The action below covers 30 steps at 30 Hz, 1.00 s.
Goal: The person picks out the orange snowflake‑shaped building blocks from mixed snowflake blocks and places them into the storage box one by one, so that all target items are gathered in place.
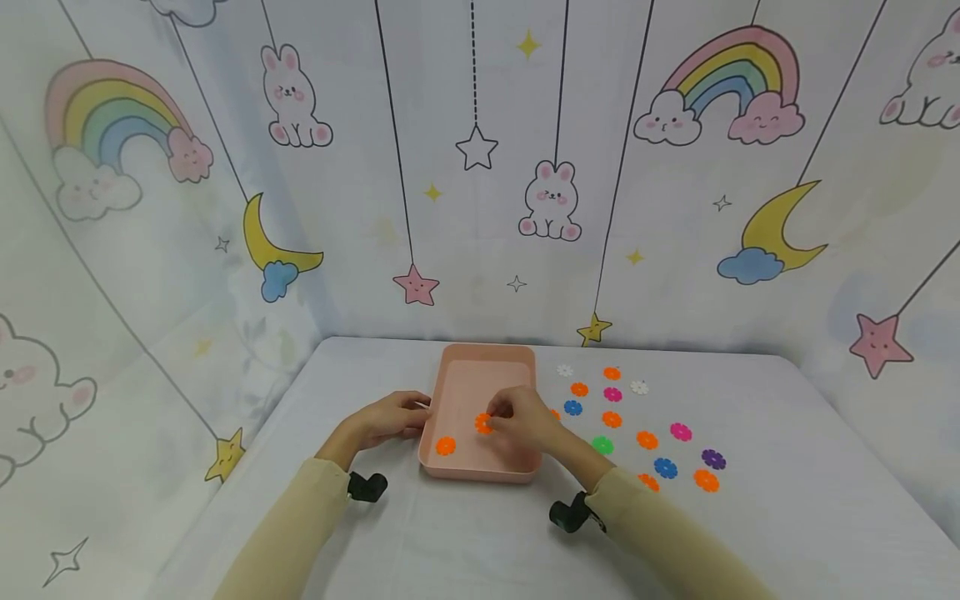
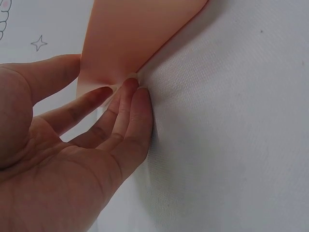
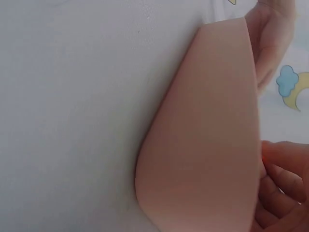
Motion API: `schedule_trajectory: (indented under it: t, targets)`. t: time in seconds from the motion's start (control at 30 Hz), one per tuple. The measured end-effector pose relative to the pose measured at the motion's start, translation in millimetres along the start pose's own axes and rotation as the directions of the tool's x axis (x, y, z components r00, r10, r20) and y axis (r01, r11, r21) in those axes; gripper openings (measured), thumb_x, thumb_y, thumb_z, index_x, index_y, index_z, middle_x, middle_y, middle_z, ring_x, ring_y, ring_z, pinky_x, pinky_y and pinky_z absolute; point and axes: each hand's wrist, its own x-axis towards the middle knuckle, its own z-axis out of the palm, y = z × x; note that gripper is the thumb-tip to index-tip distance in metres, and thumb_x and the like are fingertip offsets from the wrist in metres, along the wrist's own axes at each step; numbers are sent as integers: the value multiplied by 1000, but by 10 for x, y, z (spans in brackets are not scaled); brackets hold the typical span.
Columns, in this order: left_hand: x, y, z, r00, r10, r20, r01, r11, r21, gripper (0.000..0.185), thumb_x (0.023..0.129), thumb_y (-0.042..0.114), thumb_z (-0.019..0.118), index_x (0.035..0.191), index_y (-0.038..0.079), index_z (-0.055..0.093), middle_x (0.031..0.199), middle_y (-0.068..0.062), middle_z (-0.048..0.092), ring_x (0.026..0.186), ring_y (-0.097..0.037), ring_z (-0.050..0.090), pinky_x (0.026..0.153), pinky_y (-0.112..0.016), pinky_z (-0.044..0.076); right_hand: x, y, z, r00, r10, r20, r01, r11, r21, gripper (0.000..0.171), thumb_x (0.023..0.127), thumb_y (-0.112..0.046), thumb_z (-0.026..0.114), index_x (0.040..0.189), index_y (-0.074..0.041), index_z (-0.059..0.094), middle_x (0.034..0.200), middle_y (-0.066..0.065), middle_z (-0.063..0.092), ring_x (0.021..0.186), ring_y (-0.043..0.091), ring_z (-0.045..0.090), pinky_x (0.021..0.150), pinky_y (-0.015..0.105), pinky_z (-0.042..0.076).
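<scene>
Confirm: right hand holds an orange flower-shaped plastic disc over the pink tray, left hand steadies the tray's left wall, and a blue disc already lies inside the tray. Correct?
Not quite. The disc already lying inside the pink rectangular plastic tray is orange, not blue, as the head view shows. The rest holds: the right hand pinches an orange flower-shaped plastic disc over the tray, and the left hand touches its left wall.

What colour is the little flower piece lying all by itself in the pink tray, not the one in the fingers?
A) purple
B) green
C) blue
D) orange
D: in the head view an orange flower piece lies on the floor of the pink tray near its front left corner, while the right hand pinches a second orange piece over the tray and the left hand touches the tray's left side.
</scene>
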Motion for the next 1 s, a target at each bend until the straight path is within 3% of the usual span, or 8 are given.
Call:
schedule_trajectory:
  t: [0.5,1.0]
  targets:
    - [-13,10,-4,1000,-6,5,6,1000,-16,46,104,19,60,144,-2,50,134,-17,57,109,-23,63,102,-41,54,174,-12,304,991,131,20,-129,989,-66,4,93,-4,73,95,-7,73,87,-1,65,81,17,58,75,27,56]
    - [-10,2,-4,1000,18,16,-18,1000,-19,46,105,16,58,144,-4,49,136,-18,58,113,-23,63,104,-45,52,201,8,333,991,115,64,-105,985,-139,5,92,-6,74,95,-6,70,87,0,62,82,17,55,78,29,53]
